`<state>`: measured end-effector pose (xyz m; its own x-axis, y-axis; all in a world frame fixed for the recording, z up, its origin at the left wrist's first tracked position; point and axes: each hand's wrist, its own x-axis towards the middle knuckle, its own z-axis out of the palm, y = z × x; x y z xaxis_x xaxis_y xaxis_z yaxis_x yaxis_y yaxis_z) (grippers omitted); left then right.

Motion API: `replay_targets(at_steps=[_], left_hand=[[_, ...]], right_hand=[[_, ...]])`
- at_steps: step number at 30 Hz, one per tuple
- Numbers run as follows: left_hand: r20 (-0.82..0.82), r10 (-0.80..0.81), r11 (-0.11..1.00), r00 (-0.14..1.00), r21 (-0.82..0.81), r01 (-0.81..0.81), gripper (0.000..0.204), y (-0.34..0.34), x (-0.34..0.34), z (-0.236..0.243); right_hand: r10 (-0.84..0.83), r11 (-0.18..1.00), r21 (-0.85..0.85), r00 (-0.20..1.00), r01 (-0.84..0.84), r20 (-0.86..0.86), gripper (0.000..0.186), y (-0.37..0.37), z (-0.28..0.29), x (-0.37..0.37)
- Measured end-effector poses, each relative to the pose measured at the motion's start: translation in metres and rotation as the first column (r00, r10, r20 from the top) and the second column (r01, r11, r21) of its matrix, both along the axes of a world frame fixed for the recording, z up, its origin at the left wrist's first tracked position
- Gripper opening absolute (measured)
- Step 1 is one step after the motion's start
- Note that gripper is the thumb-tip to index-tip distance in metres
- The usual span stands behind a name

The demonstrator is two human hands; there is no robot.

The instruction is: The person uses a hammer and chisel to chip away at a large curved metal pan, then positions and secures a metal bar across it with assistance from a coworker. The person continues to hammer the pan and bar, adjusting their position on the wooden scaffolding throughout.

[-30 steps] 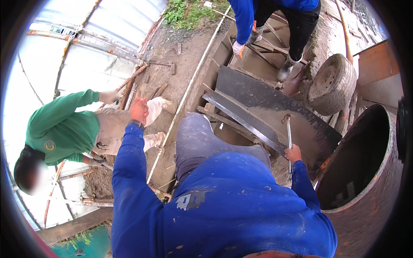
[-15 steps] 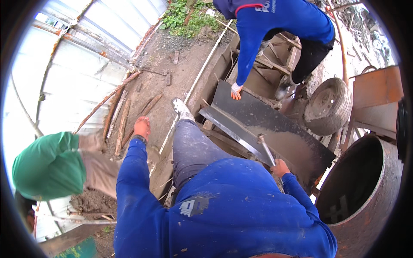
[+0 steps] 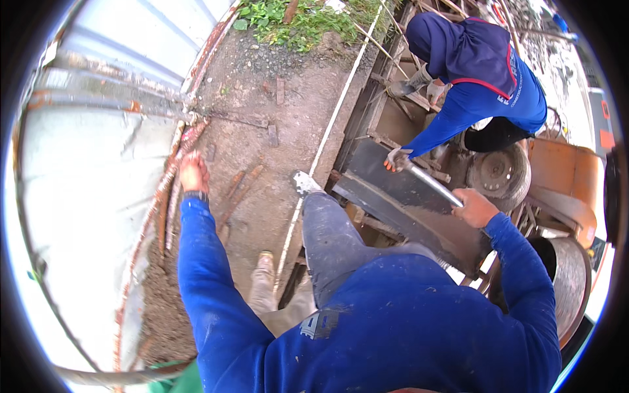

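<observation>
My right hand [image 3: 475, 208] is closed around the metal handle of a hammer [image 3: 434, 185]. The hammer points up and left over a dark flat panel [image 3: 427, 219], its head end close to a co-worker's gloved hand [image 3: 396, 160] at the panel's far edge. Whether head and glove touch, I cannot tell. Out to the left, my left hand [image 3: 194, 173] is raised above the muddy ground with its fingers curled in. Whatever it may hold is hidden.
The co-worker [image 3: 488, 98] in blue crouches beyond the panel, near a muddy wheel [image 3: 501, 169]. A mixer drum [image 3: 570, 272] stands at right. White metal sheeting [image 3: 98, 177] lines the left. Behind me at lower left is a second person's green clothing [image 3: 180, 378].
My right hand has lifted the hammer up and to the right. My left hand has moved up and left. The co-worker has crouched lower, one glove still at the panel. The view has shifted.
</observation>
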<state>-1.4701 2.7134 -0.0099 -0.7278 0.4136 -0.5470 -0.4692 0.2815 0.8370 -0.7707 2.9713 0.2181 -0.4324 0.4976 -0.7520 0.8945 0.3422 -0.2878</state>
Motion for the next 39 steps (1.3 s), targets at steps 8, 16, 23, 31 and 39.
replay_targets(at_steps=[8,16,23,31,39], left_hand=[[0.024,-0.112,0.977,0.993,-0.178,0.115,0.028,-0.076,-0.06,0.051],[0.182,-0.162,0.93,0.97,-0.3,0.211,0.011,-0.096,-0.058,0.171],[0.119,-0.12,0.934,0.986,-0.324,0.152,0.007,-0.013,-0.082,0.233],[0.068,-0.464,0.869,0.883,-0.157,0.469,0.012,0.239,-0.102,0.269],[0.136,-0.723,0.656,0.677,-0.172,0.735,0.019,0.483,-0.083,0.242]], right_hand=[[-0.22,0.974,0.031,0.916,0.223,0.336,0.03,-0.02,0.024,0.05],[-0.227,0.893,-0.2,0.788,0.402,0.572,0.022,-0.069,-0.068,0.109],[-0.174,0.882,-0.341,0.899,0.324,0.403,0.03,-0.077,-0.156,0.041],[-0.376,0.812,-0.384,0.897,0.44,0.233,0.032,-0.062,-0.261,-0.041],[-0.52,0.668,-0.412,0.785,0.62,0.337,0.03,0.04,-0.241,-0.128]])
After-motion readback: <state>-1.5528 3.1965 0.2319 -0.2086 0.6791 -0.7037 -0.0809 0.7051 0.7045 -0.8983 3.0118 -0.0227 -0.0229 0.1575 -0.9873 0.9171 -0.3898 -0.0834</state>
